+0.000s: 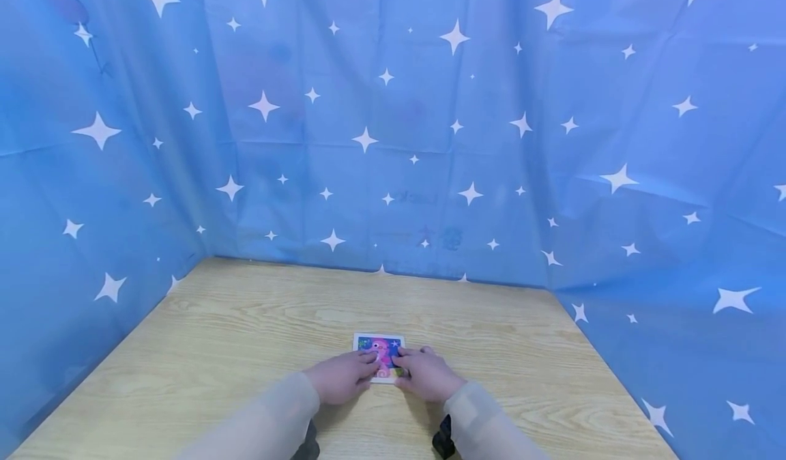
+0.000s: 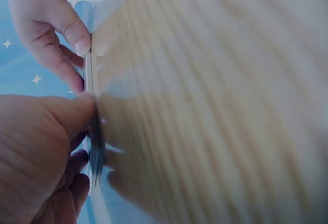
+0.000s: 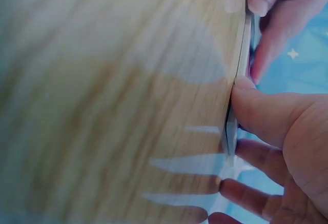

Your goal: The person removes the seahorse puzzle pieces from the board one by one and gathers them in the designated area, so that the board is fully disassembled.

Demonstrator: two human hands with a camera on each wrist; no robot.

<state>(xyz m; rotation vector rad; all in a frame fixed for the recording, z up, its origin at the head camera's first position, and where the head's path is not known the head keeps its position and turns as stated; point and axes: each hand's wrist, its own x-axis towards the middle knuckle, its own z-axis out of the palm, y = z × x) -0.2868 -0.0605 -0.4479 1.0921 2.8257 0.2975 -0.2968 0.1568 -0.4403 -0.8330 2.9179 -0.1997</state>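
A small white-bordered picture card with a pink seahorse on blue lies flat on the wooden table. My left hand holds its left side, fingers over the picture and thumb at the near edge. From the right side my right hand grips it the same way, with its thumb against the near edge. Seen edge-on in the left wrist view, the card is thin and looks layered. The hands cover parts of the picture's lower half.
A blue curtain with white stars encloses the table at the back and both sides. Dark wrist-worn devices sit under the light sleeves. The tabletop is shiny and mirrors the hands in both wrist views.
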